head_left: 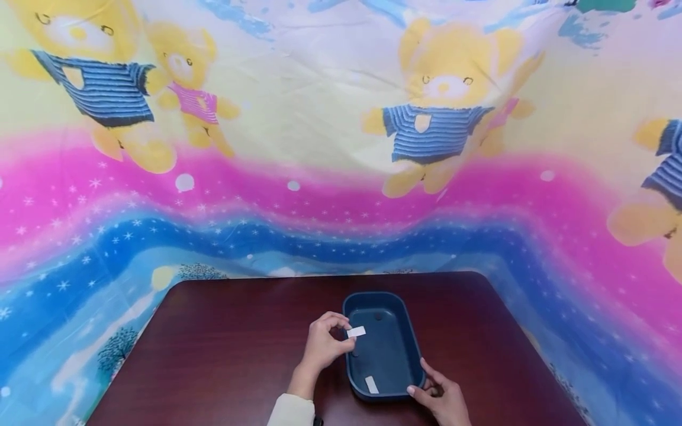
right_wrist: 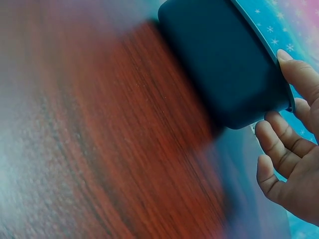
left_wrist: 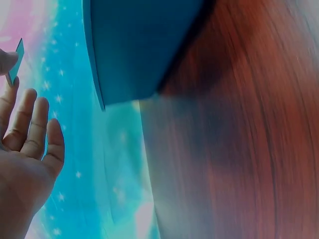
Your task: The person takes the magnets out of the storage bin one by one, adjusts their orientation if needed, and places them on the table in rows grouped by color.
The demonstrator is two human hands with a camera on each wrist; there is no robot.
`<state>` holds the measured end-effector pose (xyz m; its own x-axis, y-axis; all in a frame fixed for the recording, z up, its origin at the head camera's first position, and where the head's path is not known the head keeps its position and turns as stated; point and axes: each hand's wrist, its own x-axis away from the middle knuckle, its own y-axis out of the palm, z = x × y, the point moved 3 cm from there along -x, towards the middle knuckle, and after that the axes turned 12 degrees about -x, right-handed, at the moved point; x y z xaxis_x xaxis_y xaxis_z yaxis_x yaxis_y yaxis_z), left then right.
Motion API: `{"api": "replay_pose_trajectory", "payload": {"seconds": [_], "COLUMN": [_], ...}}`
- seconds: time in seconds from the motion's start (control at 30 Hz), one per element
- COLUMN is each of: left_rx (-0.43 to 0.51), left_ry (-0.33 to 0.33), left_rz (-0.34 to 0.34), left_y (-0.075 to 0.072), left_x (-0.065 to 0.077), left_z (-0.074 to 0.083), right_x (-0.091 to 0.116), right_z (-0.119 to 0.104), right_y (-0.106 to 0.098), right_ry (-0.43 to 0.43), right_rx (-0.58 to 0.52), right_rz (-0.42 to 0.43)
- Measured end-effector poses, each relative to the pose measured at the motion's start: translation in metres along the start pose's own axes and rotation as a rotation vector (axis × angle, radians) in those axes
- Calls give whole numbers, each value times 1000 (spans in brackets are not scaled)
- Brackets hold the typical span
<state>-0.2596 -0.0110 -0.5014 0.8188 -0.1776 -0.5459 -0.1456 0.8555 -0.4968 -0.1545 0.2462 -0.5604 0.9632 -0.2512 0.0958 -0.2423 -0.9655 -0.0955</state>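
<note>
A dark blue, rounded rectangular container (head_left: 380,346) stands on the table. Over its left rim, my left hand (head_left: 324,342) pinches a small flat white rectangular piece (head_left: 356,332) between thumb and fingertips. In the left wrist view the same thin piece (left_wrist: 18,63) shows edge-on, while the other fingers extend loosely. My right hand (head_left: 441,396) grips the container's near right corner, thumb on the rim (right_wrist: 271,52) and fingers against the outside wall. Another white rectangular piece (head_left: 372,384) lies inside the container, close to its near left corner.
The dark reddish-brown wooden table (head_left: 240,343) extends to both sides of the container. Behind it and along its sides hangs a colourful cloth (head_left: 298,207) printed with teddy bears and snowflakes.
</note>
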Motion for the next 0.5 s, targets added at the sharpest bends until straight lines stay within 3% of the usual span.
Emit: {"api": "replay_pose_trajectory", "payload": {"seconds": [0.5], "left_rx": [-86], "left_ry": [-74], "left_rz": [-28], "left_y": [-24], "left_x": [8], "left_z": [-44], "right_x": [0], "right_z": [2], "right_y": [0], "right_ry": [-20], "right_rx": [-46], "right_rz": [-10]}}
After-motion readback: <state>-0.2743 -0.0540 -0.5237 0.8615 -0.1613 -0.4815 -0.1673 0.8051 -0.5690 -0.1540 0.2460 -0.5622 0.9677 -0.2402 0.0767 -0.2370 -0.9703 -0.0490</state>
